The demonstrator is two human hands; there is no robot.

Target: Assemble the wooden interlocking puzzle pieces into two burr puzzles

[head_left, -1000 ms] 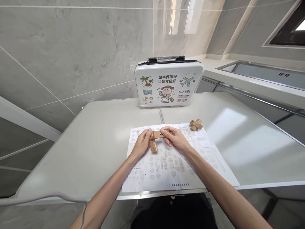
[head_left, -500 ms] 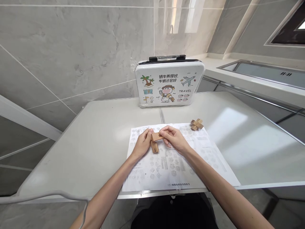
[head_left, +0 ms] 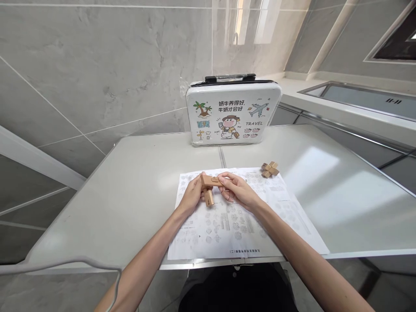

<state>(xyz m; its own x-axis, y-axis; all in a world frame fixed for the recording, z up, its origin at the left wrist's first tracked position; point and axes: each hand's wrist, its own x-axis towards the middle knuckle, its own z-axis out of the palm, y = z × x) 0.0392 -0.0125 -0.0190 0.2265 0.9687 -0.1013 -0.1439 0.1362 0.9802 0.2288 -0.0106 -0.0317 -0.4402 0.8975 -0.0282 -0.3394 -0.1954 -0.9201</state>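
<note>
Above a printed sheet (head_left: 195, 242), my left hand (head_left: 192, 193) is closed around wooden puzzle pieces. One of them, a short wooden block (head_left: 209, 198) with a dark mark on its end, sticks out below the fingers. My right hand (head_left: 238, 189) pinches the right end of a flat, notched wooden puzzle piece (head_left: 209, 181). That piece lies across the top of the block, its left end against my left fingers. Whether the pieces interlock is hidden by the fingers.
An assembled wooden burr puzzle (head_left: 270, 169) sits at the sheet's upper right corner. A white cartoon-printed case (head_left: 232, 113) with a black handle stands at the back of the grey folding table (head_left: 130, 182). A grey cable (head_left: 81, 261) crosses the lower left.
The flat piece has shifted left and slightly up, over the block in my left hand, and its notch now shows more. The block's marked end has turned slightly.
</note>
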